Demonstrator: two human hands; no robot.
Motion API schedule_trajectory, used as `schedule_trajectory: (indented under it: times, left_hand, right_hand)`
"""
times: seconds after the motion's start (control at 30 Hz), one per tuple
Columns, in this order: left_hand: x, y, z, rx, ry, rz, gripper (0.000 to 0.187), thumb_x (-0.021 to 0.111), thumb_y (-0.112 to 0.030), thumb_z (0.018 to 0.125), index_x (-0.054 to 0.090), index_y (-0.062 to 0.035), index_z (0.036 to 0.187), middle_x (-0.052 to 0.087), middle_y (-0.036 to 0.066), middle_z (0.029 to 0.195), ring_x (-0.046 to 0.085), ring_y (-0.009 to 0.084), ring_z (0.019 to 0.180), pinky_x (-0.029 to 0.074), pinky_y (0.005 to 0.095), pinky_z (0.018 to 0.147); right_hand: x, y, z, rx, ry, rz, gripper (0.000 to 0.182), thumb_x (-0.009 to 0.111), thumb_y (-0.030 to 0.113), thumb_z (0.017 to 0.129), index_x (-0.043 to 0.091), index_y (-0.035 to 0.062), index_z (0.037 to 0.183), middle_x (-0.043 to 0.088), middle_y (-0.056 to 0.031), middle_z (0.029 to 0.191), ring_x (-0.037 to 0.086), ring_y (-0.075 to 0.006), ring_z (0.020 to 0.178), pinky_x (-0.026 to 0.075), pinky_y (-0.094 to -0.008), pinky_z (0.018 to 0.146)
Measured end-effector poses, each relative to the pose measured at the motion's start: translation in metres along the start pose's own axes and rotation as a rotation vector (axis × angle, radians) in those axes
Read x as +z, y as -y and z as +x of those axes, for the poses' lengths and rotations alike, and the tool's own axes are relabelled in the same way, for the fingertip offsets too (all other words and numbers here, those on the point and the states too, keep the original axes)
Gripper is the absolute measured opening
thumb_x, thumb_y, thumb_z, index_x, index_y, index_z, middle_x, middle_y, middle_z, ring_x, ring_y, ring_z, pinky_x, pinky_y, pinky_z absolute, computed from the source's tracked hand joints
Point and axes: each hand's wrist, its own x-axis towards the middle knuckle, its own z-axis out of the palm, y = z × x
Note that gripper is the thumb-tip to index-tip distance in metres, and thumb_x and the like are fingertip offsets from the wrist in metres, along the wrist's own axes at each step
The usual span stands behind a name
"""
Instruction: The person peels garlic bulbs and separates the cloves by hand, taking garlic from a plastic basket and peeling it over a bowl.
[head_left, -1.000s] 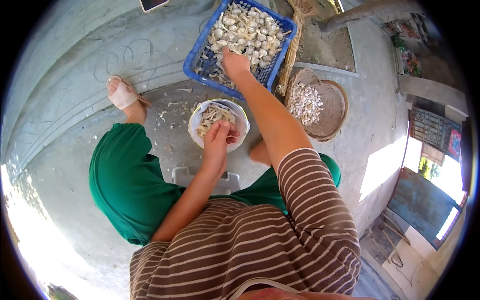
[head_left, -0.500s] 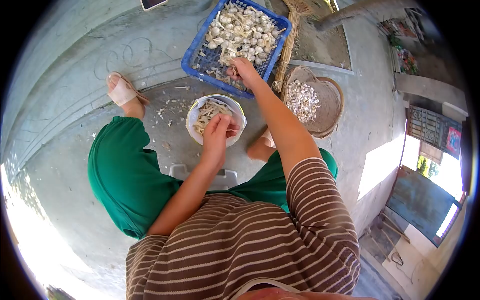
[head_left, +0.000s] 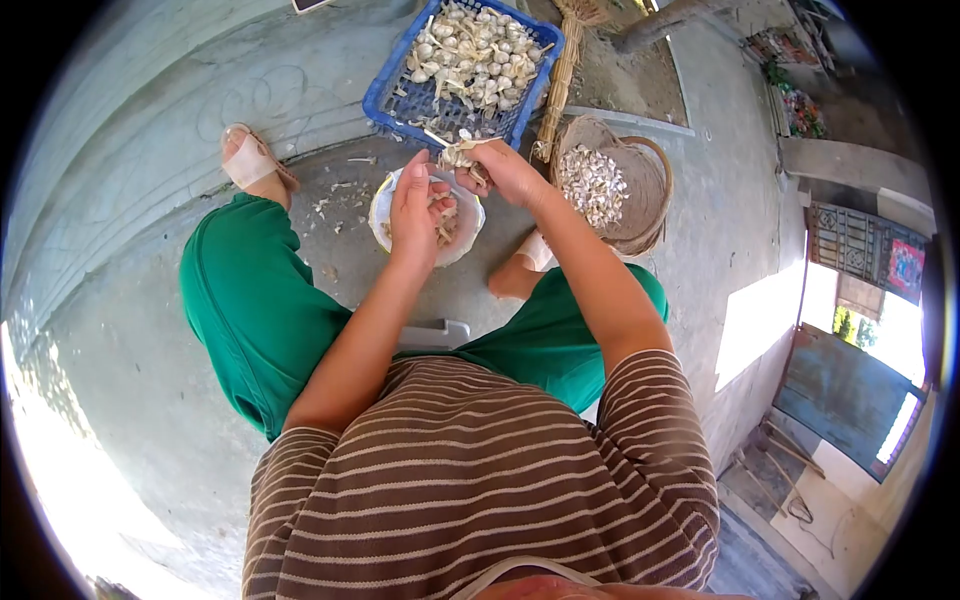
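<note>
My right hand [head_left: 508, 173] is closed around a garlic bulb [head_left: 460, 154] with dry, papery stalks, just past the near edge of a blue plastic crate [head_left: 374, 102]. Inside the crate lies a pile of garlic bulbs [head_left: 485, 55], with loose husks toward its near end. My left hand [head_left: 412, 218] is raised beside the garlic, fingers apart and partly curled, with nothing visible in it. Beneath both hands stands a white-lined bucket [head_left: 466, 238] holding dry stalk scraps [head_left: 445, 222], partly covered by my left hand.
To the right, a wicker basket [head_left: 650, 185] holds a heap of garlic cloves [head_left: 592, 185]. A straw broom [head_left: 556, 85] lies between basket and crate. Husk bits dot the concrete floor [head_left: 330, 240]. My sandalled feet flank the bucket. A dark-screened device [head_left: 310, 4] shows at the top edge.
My right hand has drawn back from the crate toward me and now holds garlic over the bucket's far side. My left hand has risen to meet it, its fingers opening.
</note>
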Motion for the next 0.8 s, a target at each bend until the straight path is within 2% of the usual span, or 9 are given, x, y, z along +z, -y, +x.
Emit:
schedule_trajectory:
  times: [0.03,0.1,0.2,0.27,0.4,0.47,0.5,0.63,0.8]
  left_hand:
    - [0.001,-0.002,-0.001,-0.030,-0.013,-0.085,0.047,0.042,-0.037,0.097,0.045,-0.0028,0.129,0.053,0.008,0.111,0.052,0.0155,0.092,0.046,0.0319,0.080]
    - [0.002,-0.007,-0.001,-0.048,-0.024,-0.173,0.051,0.040,-0.041,0.097,0.044,-0.0022,0.129,0.053,0.010,0.114,0.052,0.0175,0.096,0.045,0.0342,0.083]
    - [0.003,-0.014,-0.005,-0.071,0.025,-0.245,0.058,0.038,-0.049,0.095,0.044,-0.0021,0.129,0.057,0.009,0.105,0.052,0.0167,0.099,0.045,0.0348,0.083]
    - [0.002,-0.022,-0.010,-0.035,0.248,-0.191,0.054,0.043,-0.043,0.095,0.045,-0.0001,0.127,0.057,0.010,0.109,0.053,0.0162,0.102,0.045,0.0345,0.084]
    - [0.002,-0.016,-0.025,0.002,0.278,0.017,0.044,0.053,-0.030,0.093,0.048,0.0009,0.124,0.058,0.010,0.107,0.056,0.0151,0.096,0.046,0.0315,0.081]
    - [-0.002,-0.014,-0.032,0.085,0.297,0.266,0.033,0.058,-0.017,0.090,0.053,-0.0014,0.119,0.061,0.006,0.103,0.058,0.0120,0.087,0.048,0.0262,0.074]
    - [-0.007,-0.009,-0.032,0.134,0.223,0.408,0.030,0.058,-0.013,0.090,0.055,-0.0011,0.117,0.062,0.005,0.097,0.057,0.0102,0.081,0.048,0.0246,0.070]
    - [-0.020,-0.007,-0.028,0.083,0.181,0.423,0.025,0.056,-0.008,0.089,0.057,0.0013,0.113,0.063,0.005,0.086,0.057,0.0101,0.072,0.048,0.0236,0.068]
    - [-0.027,-0.018,-0.027,-0.011,0.144,0.263,0.026,0.054,-0.006,0.089,0.056,0.0049,0.112,0.063,0.009,0.090,0.058,0.0140,0.073,0.049,0.0262,0.069]
  right_hand:
    - [0.010,0.007,-0.011,-0.059,0.024,-0.009,0.029,0.039,0.024,0.089,0.058,0.0022,0.083,0.051,-0.0021,0.057,0.038,-0.0083,0.044,0.029,-0.0226,0.043]
    - [0.025,0.009,-0.027,-0.090,-0.009,0.043,0.029,0.039,0.024,0.089,0.058,0.0020,0.085,0.050,-0.0017,0.057,0.038,-0.0079,0.044,0.029,-0.0225,0.043]
    - [0.039,0.014,-0.051,-0.094,-0.031,0.106,0.032,0.039,0.027,0.090,0.059,0.0021,0.093,0.049,-0.0005,0.058,0.038,-0.0069,0.045,0.029,-0.0218,0.044]
    - [0.044,0.012,-0.060,-0.175,-0.084,-0.082,0.033,0.039,0.029,0.092,0.058,0.0031,0.101,0.050,0.0003,0.060,0.040,-0.0062,0.047,0.030,-0.0214,0.045]
    - [0.050,0.000,-0.072,-0.165,-0.108,-0.119,0.027,0.042,0.023,0.095,0.056,0.0036,0.108,0.050,0.0007,0.062,0.042,-0.0069,0.049,0.034,-0.0223,0.046]
    - [0.048,-0.008,-0.071,-0.195,-0.101,-0.155,0.027,0.042,0.023,0.095,0.056,0.0038,0.109,0.051,0.0003,0.063,0.042,-0.0070,0.049,0.034,-0.0223,0.046]
    - [0.046,-0.013,-0.070,-0.227,-0.096,-0.197,0.027,0.042,0.024,0.096,0.055,0.0040,0.110,0.051,0.0000,0.064,0.042,-0.0071,0.049,0.034,-0.0224,0.045]
    - [0.048,-0.027,-0.065,-0.275,-0.052,-0.169,0.030,0.042,0.027,0.097,0.055,0.0039,0.111,0.051,-0.0007,0.066,0.043,-0.0068,0.050,0.034,-0.0219,0.044]
    - [0.049,-0.022,-0.070,-0.176,0.072,0.066,0.043,0.040,0.039,0.097,0.051,0.0036,0.120,0.049,-0.0003,0.065,0.040,-0.0063,0.049,0.032,-0.0205,0.043]
